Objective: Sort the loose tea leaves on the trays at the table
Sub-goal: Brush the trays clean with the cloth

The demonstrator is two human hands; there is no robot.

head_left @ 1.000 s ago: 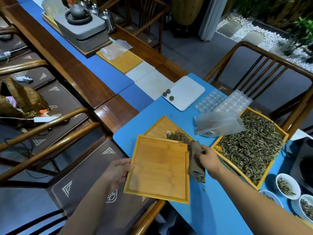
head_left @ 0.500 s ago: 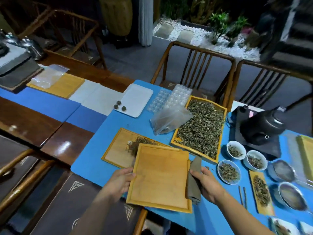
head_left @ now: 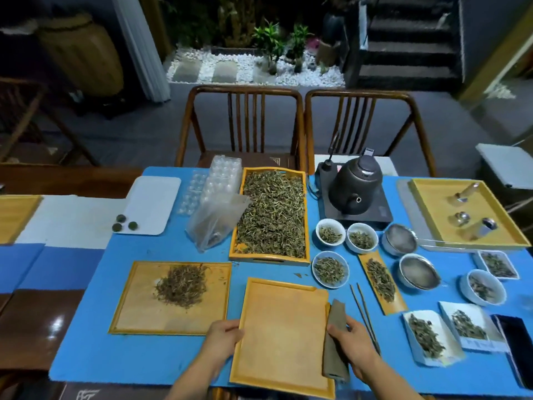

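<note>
head view, looking down, table close

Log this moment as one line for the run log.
left hand: holds empty tray edge | right hand: holds cloth at tray's other edge | leaf pile: on left tray | full tray: behind
</note>
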